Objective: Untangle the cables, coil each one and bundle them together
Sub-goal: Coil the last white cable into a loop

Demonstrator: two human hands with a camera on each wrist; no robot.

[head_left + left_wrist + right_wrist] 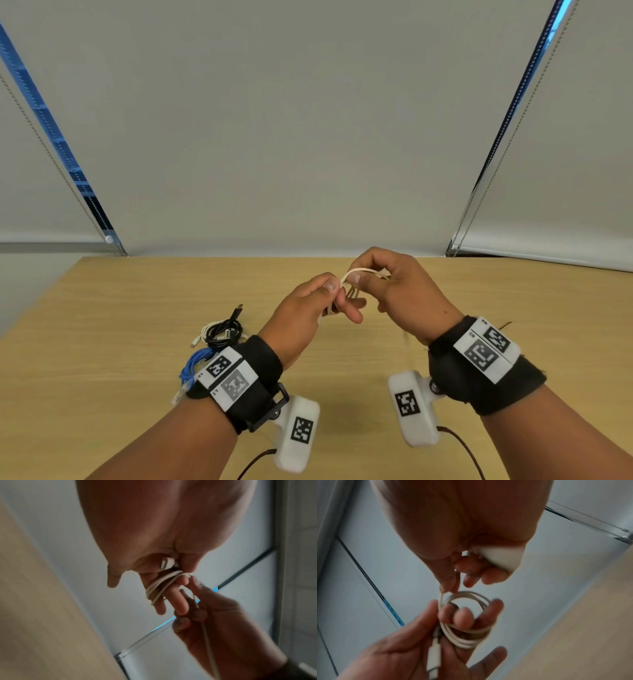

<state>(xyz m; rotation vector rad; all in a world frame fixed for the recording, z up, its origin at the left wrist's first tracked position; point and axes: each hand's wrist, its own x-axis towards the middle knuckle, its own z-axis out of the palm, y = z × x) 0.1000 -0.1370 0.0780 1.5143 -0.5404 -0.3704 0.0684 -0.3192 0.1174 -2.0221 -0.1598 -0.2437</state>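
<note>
Both hands are raised above the wooden table [513, 325] with a white cable [356, 272] between them. My left hand [325, 298] has the cable wound in several loops [467, 622] round its fingers, and a white connector [167, 562] lies in its palm. My right hand [370, 279] pinches the free strand [442, 595] just beside the coil, thumb against forefinger. A white rounded object [501, 558] sits tucked under the right hand's curled fingers; what it is I cannot tell. On the table to the left lie a black and white cable bundle [221, 330] and a blue cable [195, 366].
The table's far edge meets closed grey window blinds [308, 137] with bead chains at both sides. Dark cords [462, 448] run from the wrist cameras near the front edge. Bare wood lies under and to the right of my hands.
</note>
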